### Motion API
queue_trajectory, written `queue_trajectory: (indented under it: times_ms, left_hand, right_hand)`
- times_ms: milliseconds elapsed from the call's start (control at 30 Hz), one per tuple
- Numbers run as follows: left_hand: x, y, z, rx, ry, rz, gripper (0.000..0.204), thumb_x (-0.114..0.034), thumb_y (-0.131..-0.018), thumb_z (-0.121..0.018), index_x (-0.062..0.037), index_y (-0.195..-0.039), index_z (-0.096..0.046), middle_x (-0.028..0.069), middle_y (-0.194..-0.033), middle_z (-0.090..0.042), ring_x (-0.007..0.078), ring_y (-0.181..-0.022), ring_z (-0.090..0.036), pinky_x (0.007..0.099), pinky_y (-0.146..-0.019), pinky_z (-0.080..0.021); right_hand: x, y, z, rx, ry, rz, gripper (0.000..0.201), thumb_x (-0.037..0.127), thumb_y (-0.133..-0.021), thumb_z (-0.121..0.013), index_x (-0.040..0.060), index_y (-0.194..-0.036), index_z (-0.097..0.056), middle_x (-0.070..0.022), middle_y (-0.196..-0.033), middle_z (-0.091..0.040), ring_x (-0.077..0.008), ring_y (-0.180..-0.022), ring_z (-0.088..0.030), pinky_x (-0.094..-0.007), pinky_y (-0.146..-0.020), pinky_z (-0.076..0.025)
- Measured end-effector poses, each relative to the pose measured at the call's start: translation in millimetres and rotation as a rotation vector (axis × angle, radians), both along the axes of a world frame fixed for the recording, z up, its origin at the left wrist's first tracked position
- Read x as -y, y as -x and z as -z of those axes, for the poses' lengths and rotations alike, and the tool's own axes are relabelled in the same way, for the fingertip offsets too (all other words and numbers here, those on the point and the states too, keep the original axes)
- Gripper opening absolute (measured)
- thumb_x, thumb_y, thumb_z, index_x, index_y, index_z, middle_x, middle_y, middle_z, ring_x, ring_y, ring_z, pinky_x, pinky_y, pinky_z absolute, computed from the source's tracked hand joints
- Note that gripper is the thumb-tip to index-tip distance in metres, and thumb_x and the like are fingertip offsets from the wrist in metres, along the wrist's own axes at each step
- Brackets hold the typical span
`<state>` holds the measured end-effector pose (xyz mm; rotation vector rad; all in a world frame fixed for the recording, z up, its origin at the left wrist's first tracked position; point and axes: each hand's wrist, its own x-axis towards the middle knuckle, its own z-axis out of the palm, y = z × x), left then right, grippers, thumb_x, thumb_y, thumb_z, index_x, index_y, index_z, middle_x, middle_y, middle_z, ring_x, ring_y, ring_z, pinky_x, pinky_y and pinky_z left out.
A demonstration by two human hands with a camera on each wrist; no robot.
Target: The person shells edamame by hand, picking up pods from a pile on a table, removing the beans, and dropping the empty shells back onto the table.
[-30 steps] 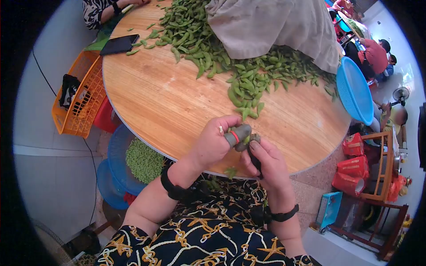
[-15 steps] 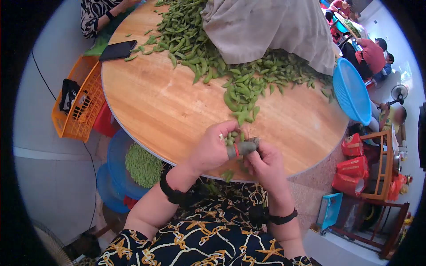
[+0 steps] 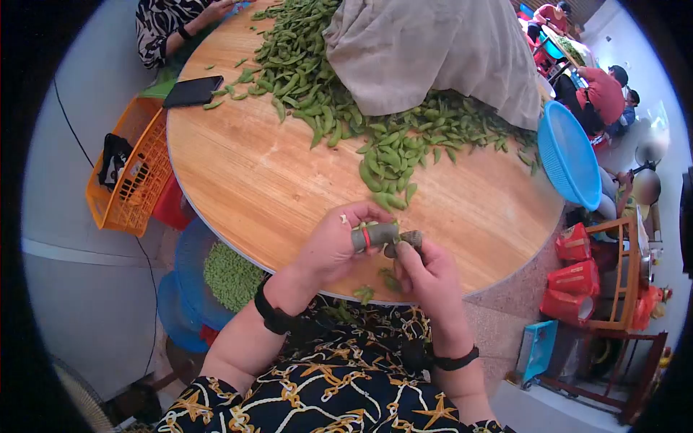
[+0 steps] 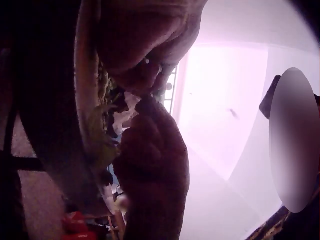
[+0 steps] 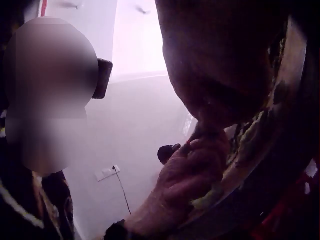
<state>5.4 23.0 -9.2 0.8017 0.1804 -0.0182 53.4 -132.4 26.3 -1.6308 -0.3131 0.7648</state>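
My left hand (image 3: 328, 249) and right hand (image 3: 434, 278) meet fingertip to fingertip over the table's near edge. A grey thumb cover (image 3: 375, 235) with a red band sits on the left thumb, and a dark ribbed cover (image 3: 411, 239) on a right-hand finger. The curled left fingers hold a green soybean pod (image 3: 368, 225), mostly hidden behind the thumb. The right thumb and finger pinch at its end, largely covered by the covers. Below the right hand is a green pod shell (image 3: 390, 279); another shell (image 3: 364, 294) lies at the table edge. Both wrist views are dark.
Soybean pods (image 3: 390, 155) spread over the round wooden table (image 3: 245, 169), partly under a grey cloth (image 3: 433, 58). A phone (image 3: 193, 92) and blue basket (image 3: 569, 155) lie at its sides. Shelled beans (image 3: 232, 276) fill a blue tub below left. Another person's arm (image 3: 191, 25) reaches in.
Beans visible in my left fingers half a second ago are now mostly covered by the thumb. A shell now shows below the right hand. Both hands have moved slightly left.
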Motion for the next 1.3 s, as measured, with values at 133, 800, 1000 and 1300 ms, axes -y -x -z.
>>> queue_trajectory:
  times_ms: [133, 800, 1000, 1300]
  left_hand:
    - [-0.9, 1.3, 1.1, -0.013, 0.054, 0.042, 0.024, -0.007, -0.078, -0.062, -0.0025, -0.101, -0.055, 0.0004, -0.080, -0.059, 0.0050, -0.061, -0.053, 0.0143, -0.053, -0.041]
    - [-0.6, 5.5, -2.6, 0.030, 0.115, 0.100, 0.023, -0.016, -0.083, -0.050, 0.0041, -0.088, -0.058, 0.0145, -0.078, -0.058, 0.0134, -0.055, -0.051, 0.0177, -0.042, -0.038]
    - [0.4, 4.4, 3.4, 0.028, 0.088, 0.085, 0.022, -0.015, -0.083, -0.048, 0.0043, -0.088, -0.058, 0.0167, -0.080, -0.060, 0.0140, -0.054, -0.052, 0.0178, -0.042, -0.039]
    - [-4.2, 8.6, -6.2, 0.020, 0.129, 0.232, 0.016, -0.003, -0.077, -0.054, 0.0016, -0.092, -0.059, 0.0065, -0.084, -0.062, 0.0072, -0.063, -0.054, 0.0163, -0.049, -0.039]
  right_hand:
    - [-0.4, 1.5, 11.7, 0.316, 0.064, 0.021, 0.016, 0.012, -0.084, -0.056, -0.0002, -0.075, -0.056, -0.0013, -0.056, -0.051, -0.0059, -0.049, -0.046, -0.0233, -0.044, -0.036]
    - [5.0, -26.1, -2.7, 0.092, -0.011, -0.108, 0.016, 0.014, -0.086, -0.052, -0.0002, -0.086, -0.059, 0.0025, -0.060, -0.051, -0.0075, -0.053, -0.047, -0.0244, -0.047, -0.038]
    - [10.5, -26.1, 0.6, 0.203, -0.118, 0.252, 0.016, 0.013, -0.087, -0.051, 0.0011, -0.090, -0.060, 0.0030, -0.062, -0.050, -0.0037, -0.055, -0.046, -0.0201, -0.048, -0.036]
    - [9.8, -26.2, 1.1, 0.456, 0.029, -0.214, 0.016, 0.012, -0.081, -0.055, 0.0028, -0.094, -0.060, -0.0093, -0.068, -0.059, -0.0156, -0.060, -0.055, -0.0281, -0.057, -0.045]
